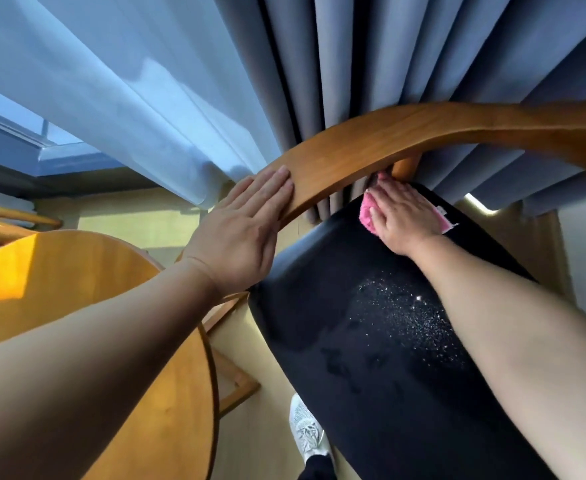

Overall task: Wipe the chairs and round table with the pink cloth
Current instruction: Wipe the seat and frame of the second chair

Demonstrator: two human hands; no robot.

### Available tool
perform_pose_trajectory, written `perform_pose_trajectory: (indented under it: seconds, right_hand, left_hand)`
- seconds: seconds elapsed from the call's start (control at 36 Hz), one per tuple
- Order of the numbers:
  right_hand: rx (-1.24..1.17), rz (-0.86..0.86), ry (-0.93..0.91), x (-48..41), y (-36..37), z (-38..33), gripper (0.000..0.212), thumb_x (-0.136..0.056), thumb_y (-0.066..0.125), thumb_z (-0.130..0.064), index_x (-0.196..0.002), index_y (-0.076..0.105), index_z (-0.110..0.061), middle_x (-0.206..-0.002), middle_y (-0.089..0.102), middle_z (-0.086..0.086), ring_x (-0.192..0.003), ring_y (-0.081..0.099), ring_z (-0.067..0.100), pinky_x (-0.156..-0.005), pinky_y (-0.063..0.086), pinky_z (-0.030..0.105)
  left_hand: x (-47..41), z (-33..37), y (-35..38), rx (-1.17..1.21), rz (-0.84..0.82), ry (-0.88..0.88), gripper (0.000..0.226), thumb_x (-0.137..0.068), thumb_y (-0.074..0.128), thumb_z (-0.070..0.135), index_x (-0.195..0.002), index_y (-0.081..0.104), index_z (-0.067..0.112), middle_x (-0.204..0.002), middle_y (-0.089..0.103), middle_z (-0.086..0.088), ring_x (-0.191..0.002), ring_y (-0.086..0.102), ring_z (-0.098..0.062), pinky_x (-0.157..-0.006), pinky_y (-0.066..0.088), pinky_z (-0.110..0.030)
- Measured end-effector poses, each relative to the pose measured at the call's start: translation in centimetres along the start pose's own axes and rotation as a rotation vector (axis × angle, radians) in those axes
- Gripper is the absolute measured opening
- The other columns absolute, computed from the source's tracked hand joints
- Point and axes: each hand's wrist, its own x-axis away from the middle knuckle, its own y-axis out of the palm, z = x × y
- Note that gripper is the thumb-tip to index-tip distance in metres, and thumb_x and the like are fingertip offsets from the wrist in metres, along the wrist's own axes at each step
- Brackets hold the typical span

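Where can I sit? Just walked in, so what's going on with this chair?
A person is wiping the chair. Their right hand presses the pink cloth flat on the far end of the black seat, beside a wooden post. Their left hand rests flat on the curved wooden backrest. Glinting specks and darker patches show on the seat. The round table stands at the left.

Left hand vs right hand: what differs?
The left hand rests on the chair's wooden back rail; the right hand presses the pink cloth onto the black seat. The left hand touches bare wood; the right hand has cloth beneath. Both lie palm down, fingers straight.
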Motion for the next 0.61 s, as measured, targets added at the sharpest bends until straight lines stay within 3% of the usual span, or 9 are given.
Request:
perform_pose_trajectory:
  seconds: [0.22,0.36,0.5,0.61]
  right_hand:
    - [-0.014,0.005,0.056,0.6,0.3,-0.6,0.062,-0.100,0.011,-0.043,-0.154,0.021,-0.016,-0.164,0.007,0.007,-0.150,0.005,0.020,-0.122,0.001,0.035]
    - [-0.009,0.002,0.119,2.0,1.6,-2.9,0.062,-0.101,0.011,-0.043,-0.155,0.009,-0.011,-0.163,-0.003,0.012,-0.150,-0.011,0.025,-0.121,-0.008,0.039]
    - [0.014,-0.018,0.074,3.9,3.4,-6.9,0.067,-0.096,-0.004,-0.047,-0.152,-0.007,-0.011,-0.160,-0.016,0.012,-0.146,-0.025,0.026,-0.119,-0.014,0.041]
    - [0.006,-0.013,0.034,5.5,4.9,-10.7,0.066,-0.096,0.001,-0.046,-0.151,-0.010,-0.010,-0.155,-0.024,0.011,-0.144,-0.029,0.026,-0.116,-0.022,0.040]
  left_hand:
    - [-0.1,0.0,-0.1,0.003,-0.029,0.047,0.055,-0.092,0.034,0.019,-0.144,0.034,0.004,-0.151,0.032,-0.014,-0.141,0.027,-0.027,-0.114,0.027,-0.047]
    - [-0.2,0.1,-0.4,-0.010,-0.063,0.043,0.056,-0.093,0.029,0.023,-0.146,0.031,0.007,-0.152,0.030,-0.013,-0.142,0.023,-0.025,-0.116,0.023,-0.045]
    - [-0.3,0.0,-0.4,-0.028,-0.072,0.060,0.057,-0.091,0.029,0.023,-0.145,0.033,0.005,-0.152,0.030,-0.014,-0.142,0.024,-0.025,-0.117,0.020,-0.043]
    - [-0.1,-0.2,-0.2,-0.047,-0.081,0.174,0.058,-0.088,0.030,0.019,-0.144,0.036,0.005,-0.150,0.033,-0.014,-0.141,0.028,-0.026,-0.116,0.021,-0.044]
